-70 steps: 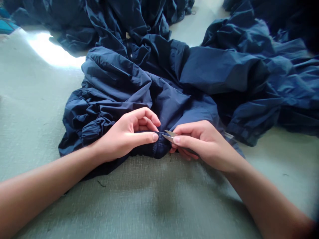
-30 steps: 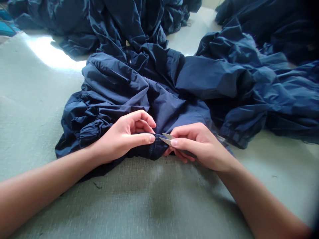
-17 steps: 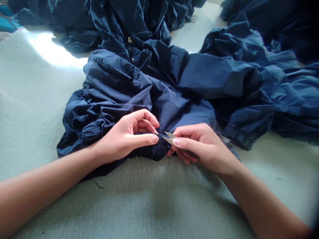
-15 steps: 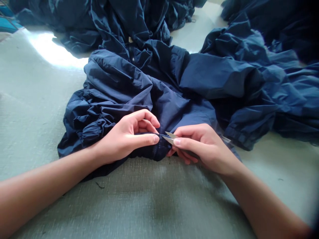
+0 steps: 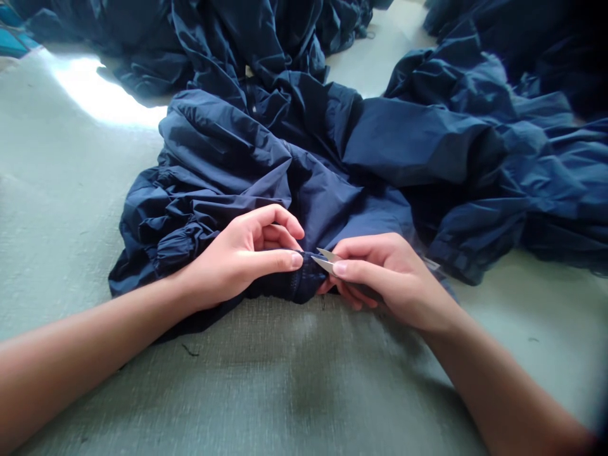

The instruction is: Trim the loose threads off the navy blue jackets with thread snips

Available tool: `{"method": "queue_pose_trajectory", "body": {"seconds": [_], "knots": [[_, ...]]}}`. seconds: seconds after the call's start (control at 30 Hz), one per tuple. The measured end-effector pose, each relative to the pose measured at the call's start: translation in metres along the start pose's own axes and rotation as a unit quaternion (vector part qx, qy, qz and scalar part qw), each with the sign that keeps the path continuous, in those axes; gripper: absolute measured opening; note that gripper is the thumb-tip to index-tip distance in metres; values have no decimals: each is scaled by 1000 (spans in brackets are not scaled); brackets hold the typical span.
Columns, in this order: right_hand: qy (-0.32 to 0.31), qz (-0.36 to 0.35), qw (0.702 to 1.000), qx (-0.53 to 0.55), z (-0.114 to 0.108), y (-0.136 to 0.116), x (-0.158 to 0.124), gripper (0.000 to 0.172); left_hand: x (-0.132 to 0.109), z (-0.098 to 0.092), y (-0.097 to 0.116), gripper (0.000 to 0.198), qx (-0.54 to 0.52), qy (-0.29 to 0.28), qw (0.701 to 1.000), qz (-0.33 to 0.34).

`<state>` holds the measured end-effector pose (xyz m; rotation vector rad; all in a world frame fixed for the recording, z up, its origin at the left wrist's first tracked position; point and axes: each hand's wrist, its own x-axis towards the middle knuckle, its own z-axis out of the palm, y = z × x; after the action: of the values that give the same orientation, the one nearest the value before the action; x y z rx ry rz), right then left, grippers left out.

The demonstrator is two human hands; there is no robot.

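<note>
A dark blue garment (image 5: 228, 155) of thin, crinkled fabric lies bunched before me, with a zipper (image 5: 295, 285) near its front edge. My left hand (image 5: 251, 250) is closed, thumb and fingers pinching the garment's edge beside the zipper. My right hand (image 5: 387, 275) grips thread snips (image 5: 323, 261), their two pointed metal blades slightly apart and aimed left at the pinched edge. The blade tips are close to the left thumb. Most of the snips' body is hidden within the right hand.
More dark blue garments (image 5: 456, 145) are heaped to the right and at the back (image 5: 213, 38). A pale, cloth-like table surface (image 5: 266, 380) bears a loose dark thread (image 5: 190, 350). Something bright blue (image 5: 14, 41) shows at the top left corner.
The view has shifted very slightly. The snips' blades sit a touch farther right of the left thumb, and more of the pinched edge shows between them. Both hands keep their grip.
</note>
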<state>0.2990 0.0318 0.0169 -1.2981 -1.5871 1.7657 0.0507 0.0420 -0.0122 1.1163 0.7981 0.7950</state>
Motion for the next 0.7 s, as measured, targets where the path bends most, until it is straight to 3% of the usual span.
{"method": "queue_pose_trajectory", "body": {"seconds": [0.17, 0.3, 0.7], "knots": [[29, -44, 996, 72, 4, 3, 0, 25, 1, 1, 0, 26, -21, 2, 1000, 0], [58, -69, 991, 94, 7, 9, 0, 17, 2, 2, 1, 25, -8, -3, 1000, -2], [108, -126, 978, -125, 26, 7, -1, 15, 2, 2, 0, 30, -26, -26, 999, -21]]}}
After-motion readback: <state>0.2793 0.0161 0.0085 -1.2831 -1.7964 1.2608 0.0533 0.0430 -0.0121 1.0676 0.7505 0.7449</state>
